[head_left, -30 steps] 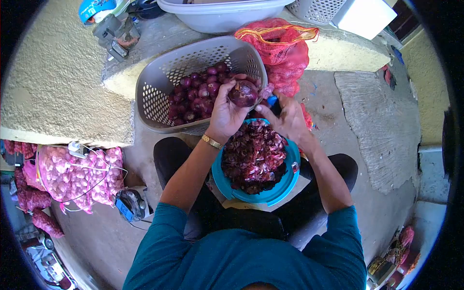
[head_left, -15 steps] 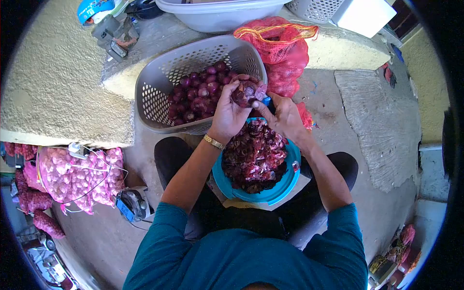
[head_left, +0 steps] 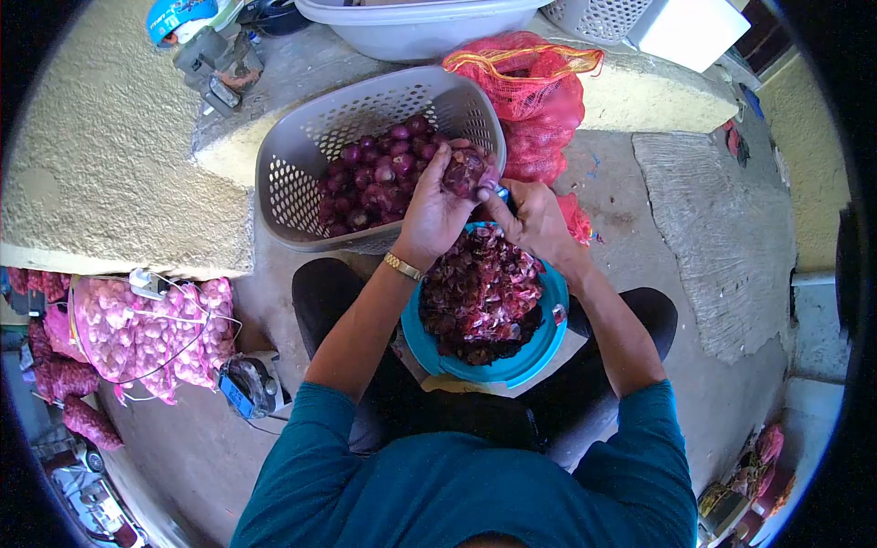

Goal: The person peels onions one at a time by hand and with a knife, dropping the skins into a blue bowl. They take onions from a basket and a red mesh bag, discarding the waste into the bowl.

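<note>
My left hand (head_left: 437, 205) is closed around a red onion (head_left: 465, 172), held above the right end of the basket. Pressed close to the onion is my right hand (head_left: 533, 219), its thumb against the lower side. A small blue-handled tool (head_left: 502, 193), partly hidden, is gripped in its fingers; the blade does not show clearly. Below both hands a blue tub (head_left: 532, 365) holds a heap of dark red onion skins (head_left: 482, 297). The grey perforated basket (head_left: 297, 137) contains many purple onions (head_left: 379, 173).
Behind the basket's right end stands a red mesh sack (head_left: 539, 128) of onions. A pink net bag (head_left: 151, 329) of pale bulbs sits at the left, near a small device with a blue screen (head_left: 239, 391). A large grey tub (head_left: 420, 32) rests on the ledge.
The onion has turned in my left hand, showing a darker side. My right hand has shifted slightly, with less of the blue tool visible. Basket and tub have stayed in place.
</note>
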A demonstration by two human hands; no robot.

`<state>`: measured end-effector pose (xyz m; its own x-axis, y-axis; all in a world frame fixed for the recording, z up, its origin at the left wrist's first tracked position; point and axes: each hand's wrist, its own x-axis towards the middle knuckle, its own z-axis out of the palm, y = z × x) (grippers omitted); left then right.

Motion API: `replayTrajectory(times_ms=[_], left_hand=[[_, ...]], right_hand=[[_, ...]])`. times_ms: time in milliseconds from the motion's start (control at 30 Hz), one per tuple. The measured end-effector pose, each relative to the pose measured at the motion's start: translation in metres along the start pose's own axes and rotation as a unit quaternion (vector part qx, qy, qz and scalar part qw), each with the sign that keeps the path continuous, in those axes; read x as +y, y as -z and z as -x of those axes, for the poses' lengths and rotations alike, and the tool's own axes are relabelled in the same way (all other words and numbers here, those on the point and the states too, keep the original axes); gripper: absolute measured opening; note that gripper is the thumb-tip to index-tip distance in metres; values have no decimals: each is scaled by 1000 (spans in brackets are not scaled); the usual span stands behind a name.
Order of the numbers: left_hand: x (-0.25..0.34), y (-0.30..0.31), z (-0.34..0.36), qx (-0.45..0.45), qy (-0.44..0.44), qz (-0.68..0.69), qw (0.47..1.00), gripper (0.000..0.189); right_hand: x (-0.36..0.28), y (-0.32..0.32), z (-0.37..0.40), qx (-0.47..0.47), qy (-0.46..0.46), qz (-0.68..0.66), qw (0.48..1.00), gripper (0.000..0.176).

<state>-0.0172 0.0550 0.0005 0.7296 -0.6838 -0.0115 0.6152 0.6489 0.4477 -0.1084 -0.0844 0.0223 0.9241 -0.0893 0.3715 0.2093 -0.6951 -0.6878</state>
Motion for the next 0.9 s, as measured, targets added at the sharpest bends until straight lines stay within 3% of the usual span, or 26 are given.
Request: replayTrajectory(times_ms=[67, 133, 200, 267, 467, 567, 667, 800, 867, 900], left_hand=[[2, 4, -1, -1, 12, 14, 1000, 34], [6, 1, 1, 9, 25, 48, 998, 33], [11, -1, 1, -1, 22, 50, 999, 33], [16, -2, 1, -24, 16, 53, 998, 32], [21, -16, 5, 27, -7, 61, 998, 31], [18, -6, 4, 27, 1, 126, 992, 35], [16, 0, 3, -15, 32, 163, 986, 34], [12, 3, 4, -14, 37, 159, 987, 33], [11, 5, 4, -8, 50, 131, 990, 34], [10, 7, 3, -9, 50, 131, 990, 34]], right_hand=[[-3, 4, 1, -12, 35, 4, 999, 32], [-9, 11, 2, -118, 159, 73, 977, 28], [-15, 16, 3, -147, 167, 73, 972, 30], [-14, 18, 5, -238, 195, 142, 941, 33], [-11, 24, 6, -227, 173, 153, 946, 40], [-12, 22, 8, -180, 182, 130, 958, 45], [3, 13, 11, -192, 155, 149, 958, 50], [-13, 23, 7, -174, 144, 158, 961, 45], [-15, 21, 7, -91, 89, 30, 991, 41], [-16, 20, 6, -91, 90, 30, 991, 41]])
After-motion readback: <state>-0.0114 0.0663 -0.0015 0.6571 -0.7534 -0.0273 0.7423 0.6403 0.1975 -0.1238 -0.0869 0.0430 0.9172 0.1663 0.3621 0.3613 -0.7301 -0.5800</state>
